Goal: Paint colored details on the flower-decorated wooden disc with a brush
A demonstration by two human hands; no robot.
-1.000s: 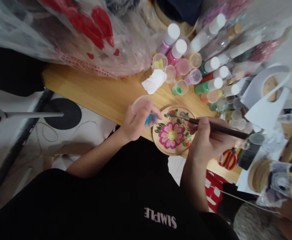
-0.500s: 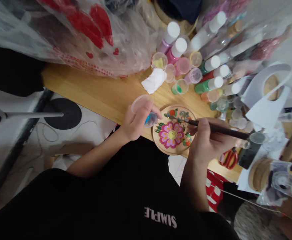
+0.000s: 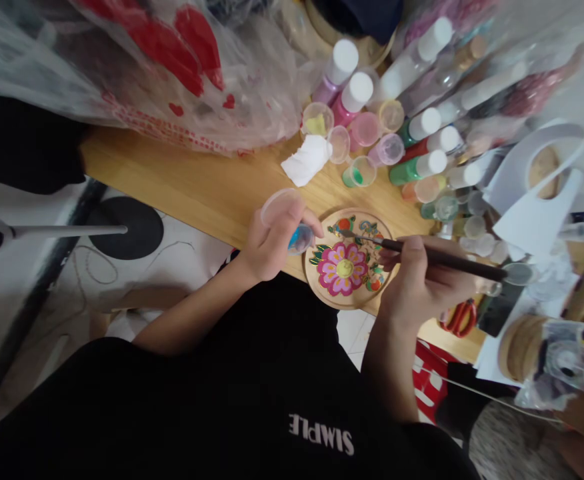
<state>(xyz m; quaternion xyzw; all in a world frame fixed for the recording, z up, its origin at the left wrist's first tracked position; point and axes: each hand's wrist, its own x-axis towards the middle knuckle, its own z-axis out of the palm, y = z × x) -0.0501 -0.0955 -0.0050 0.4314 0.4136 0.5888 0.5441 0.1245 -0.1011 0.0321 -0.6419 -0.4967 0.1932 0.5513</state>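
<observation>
My left hand [image 3: 268,250] is closed around a small clear plastic cup [image 3: 301,241] with blue paint in it; its round lid [image 3: 278,203] stands out above the fingers. In my right hand [image 3: 417,280] is a dark-handled tool with a thin metal neck and a small flat tip, a palette knife [image 3: 452,263] by its look. Its tip hovers over or touches the upper part of a round wooden disc [image 3: 317,290]; which of the two I cannot tell. Painted on the disc are a large pink flower [image 3: 343,269], orange blooms and green leaves with gold outlines.
Several small paint cups [image 3: 359,173] and white-capped bottles [image 3: 357,93] crowd the table beyond the disc. A crumpled white tissue [image 3: 306,160] lies beside them. A plastic bag [image 3: 252,100] covers the far left. Red-handled scissors [image 3: 461,319] rest to the right.
My right hand has shifted slightly to the right with the tool, whose tip has moved a little along the disc's upper part. My left hand keeps its hold on the cup.
</observation>
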